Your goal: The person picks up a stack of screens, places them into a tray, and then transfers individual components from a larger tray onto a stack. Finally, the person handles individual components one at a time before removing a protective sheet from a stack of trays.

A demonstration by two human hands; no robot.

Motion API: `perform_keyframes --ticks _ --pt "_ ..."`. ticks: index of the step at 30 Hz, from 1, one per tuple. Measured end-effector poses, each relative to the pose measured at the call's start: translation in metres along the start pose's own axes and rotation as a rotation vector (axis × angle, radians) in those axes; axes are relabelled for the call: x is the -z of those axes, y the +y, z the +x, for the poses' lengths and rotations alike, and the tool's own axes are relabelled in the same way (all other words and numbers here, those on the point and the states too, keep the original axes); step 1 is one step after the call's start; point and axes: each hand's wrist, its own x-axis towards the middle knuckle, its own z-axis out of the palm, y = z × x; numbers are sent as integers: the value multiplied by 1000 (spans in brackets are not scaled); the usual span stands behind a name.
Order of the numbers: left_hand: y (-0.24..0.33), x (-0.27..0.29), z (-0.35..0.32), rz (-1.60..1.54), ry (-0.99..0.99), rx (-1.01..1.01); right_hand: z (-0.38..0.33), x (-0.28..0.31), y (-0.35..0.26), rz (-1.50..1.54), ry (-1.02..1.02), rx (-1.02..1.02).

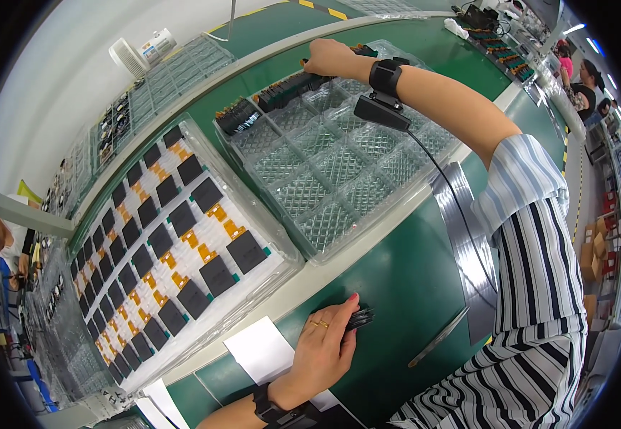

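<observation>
My left hand (325, 350) rests over the green mat on the near bench, its fingers closed on a small stack of thin black pieces (360, 319). Stretched far forward, my right hand (330, 58) reaches into the back row of a clear compartment tray (310, 193). Its fingers are curled down beside a row of thin black pieces (292, 93) standing on edge. What the right fingertips pinch, if anything, is hidden. Several front compartments of this tray hold nothing. Both wrists wear black bands, the right one with a black box (382, 112) and cable.
Left of the compartment tray, a white-lined tray (253, 222) carries rows of black square parts with orange flexible strips. White paper (259, 350), a slim pointed tool (438, 337) and a shiny metal strip (468, 250) lie nearby. A white fan (130, 58) stands behind. Other people work at both sides.
</observation>
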Motion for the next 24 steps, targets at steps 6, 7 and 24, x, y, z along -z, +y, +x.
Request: perform_keyframes --ticks 6,7,24 --pt "0 1 0 5 -3 -8 3 -5 3 -8 153 45" --pt "-1 1 0 7 -2 -5 3 -2 -3 -4 152 48" --pt "39 20 1 218 -365 -73 -140 106 -6 691 -65 -1"
